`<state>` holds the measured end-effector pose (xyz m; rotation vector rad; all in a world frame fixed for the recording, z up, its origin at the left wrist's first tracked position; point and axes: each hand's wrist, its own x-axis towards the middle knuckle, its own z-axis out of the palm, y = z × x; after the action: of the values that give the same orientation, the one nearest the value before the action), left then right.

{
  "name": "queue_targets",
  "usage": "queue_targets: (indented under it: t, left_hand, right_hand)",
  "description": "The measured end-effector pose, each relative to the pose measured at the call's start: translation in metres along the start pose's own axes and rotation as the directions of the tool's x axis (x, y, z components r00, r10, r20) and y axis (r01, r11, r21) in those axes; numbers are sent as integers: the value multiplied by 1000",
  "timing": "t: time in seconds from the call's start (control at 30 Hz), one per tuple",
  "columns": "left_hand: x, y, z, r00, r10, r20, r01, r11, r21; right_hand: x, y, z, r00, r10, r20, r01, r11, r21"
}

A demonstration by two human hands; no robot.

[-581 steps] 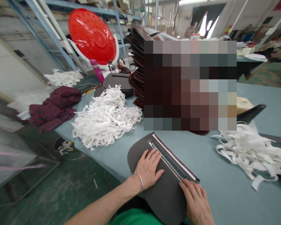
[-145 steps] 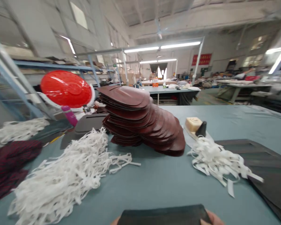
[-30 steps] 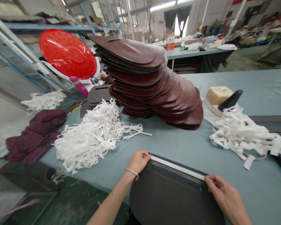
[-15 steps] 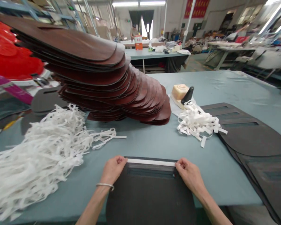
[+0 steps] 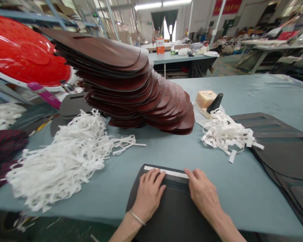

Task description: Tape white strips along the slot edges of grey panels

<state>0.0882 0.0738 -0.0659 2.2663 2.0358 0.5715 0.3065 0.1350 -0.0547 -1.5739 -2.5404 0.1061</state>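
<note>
A dark grey panel (image 5: 176, 211) with a slot near its far end lies on the table in front of me. A narrow white strip (image 5: 178, 174) runs along that end. Flat on the strip's left half, my left hand (image 5: 147, 193) has its fingers spread, with a bracelet at the wrist. My right hand (image 5: 204, 191) is closed at the strip's right end, thumb on the strip and the other fingers curled at the panel's edge. The underside of its grip is hidden.
Loose white strips form a big heap (image 5: 63, 161) on the left and a smaller pile (image 5: 224, 131) on the right. Behind stands a leaning stack of brown panels (image 5: 141, 87). More grey panels (image 5: 288, 158) lie right, near a cream block (image 5: 205, 98).
My left hand has let go of the strip's left end and moved right, laying its fingers on the strip. My right hand stays at the right end. The view has turned left.
</note>
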Motion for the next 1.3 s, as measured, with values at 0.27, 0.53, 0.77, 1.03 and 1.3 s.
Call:
queue_targets:
  t: [0.27,0.53,0.77,1.03,1.3]
  left_hand:
    - [-5,-22,3,999,-32,-10,31,999,-39]
    - [-8,-18,4,980,-180,-80,163,970,-179]
    - [-7,-20,5,982,-175,-71,166,979,-115]
    - [1,-18,5,983,-177,-45,178,983,34]
    - [0,-15,1,984,-168,-61,171,984,57]
  right_hand:
    - [15,-20,10,979,-180,-99,181,983,9]
    - [55,-41,19,986,-158,-45,156,987,-32]
    - [75,-100,40,912,-390,-124,405,905,132]
    - [60,-95,35,895,-428,-126,435,900,29]
    - [-4,19,16,844,-518,-134,504,854,-128]
